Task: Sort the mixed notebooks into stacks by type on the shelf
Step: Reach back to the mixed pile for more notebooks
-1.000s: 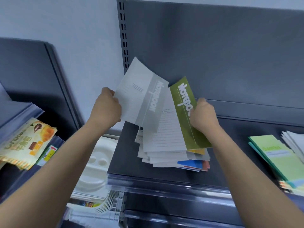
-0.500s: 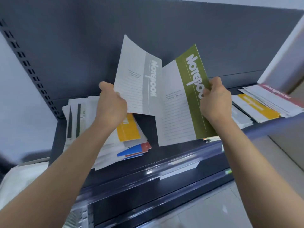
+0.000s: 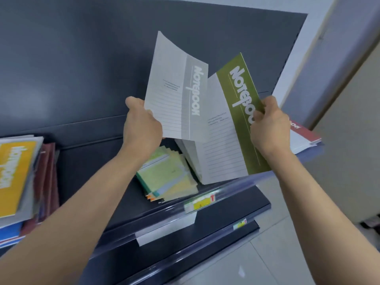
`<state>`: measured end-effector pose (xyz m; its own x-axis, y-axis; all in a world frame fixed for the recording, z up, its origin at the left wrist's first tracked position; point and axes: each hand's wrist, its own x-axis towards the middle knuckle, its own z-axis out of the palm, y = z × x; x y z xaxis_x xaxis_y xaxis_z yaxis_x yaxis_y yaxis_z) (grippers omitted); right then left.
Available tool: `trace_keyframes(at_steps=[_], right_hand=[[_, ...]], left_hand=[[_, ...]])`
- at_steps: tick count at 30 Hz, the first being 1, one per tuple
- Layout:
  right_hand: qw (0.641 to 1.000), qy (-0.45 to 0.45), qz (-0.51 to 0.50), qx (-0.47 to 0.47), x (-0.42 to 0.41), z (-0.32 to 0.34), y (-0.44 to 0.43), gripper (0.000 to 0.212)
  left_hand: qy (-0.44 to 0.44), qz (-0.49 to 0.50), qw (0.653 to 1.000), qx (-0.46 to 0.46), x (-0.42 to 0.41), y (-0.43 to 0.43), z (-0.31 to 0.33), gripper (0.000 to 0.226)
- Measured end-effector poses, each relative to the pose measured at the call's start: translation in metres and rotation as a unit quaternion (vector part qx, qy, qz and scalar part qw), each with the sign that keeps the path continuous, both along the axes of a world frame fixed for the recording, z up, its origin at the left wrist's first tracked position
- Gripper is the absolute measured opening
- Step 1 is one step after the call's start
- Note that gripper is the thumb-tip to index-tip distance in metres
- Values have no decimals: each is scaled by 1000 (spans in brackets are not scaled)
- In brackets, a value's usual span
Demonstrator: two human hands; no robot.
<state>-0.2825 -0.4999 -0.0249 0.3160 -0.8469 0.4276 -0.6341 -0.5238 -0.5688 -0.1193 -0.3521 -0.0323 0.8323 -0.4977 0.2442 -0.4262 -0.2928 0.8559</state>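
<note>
My left hand [image 3: 141, 124] has its fingers clamped on the grey notebook [image 3: 174, 89], and my right hand [image 3: 269, 124] likewise on the olive-green notebook [image 3: 236, 124]. I hold both above the shelf [image 3: 88, 167] near its right front edge. I judge I'm mid-sort: each next needs its matching stack.

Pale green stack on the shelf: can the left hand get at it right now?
Probably not yet: the left hand grips the grey notebook, though the pale green stack lies just below it.
</note>
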Motion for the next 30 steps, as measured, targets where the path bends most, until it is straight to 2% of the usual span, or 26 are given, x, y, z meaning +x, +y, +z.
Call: trace_keyframes(at_steps=[10, 20, 30], right_hand=[[1000, 16, 13, 15, -9, -16, -88, 22], [999, 17, -48, 16, -41, -6, -175, 21], [998, 35, 3, 59, -62, -25, -315, 26]], left_hand=[[2, 8, 1000, 27, -10, -86, -3, 9], [6, -54, 998, 23, -22, -179, -2, 9], [17, 46, 998, 45, -57, -268, -16, 13]])
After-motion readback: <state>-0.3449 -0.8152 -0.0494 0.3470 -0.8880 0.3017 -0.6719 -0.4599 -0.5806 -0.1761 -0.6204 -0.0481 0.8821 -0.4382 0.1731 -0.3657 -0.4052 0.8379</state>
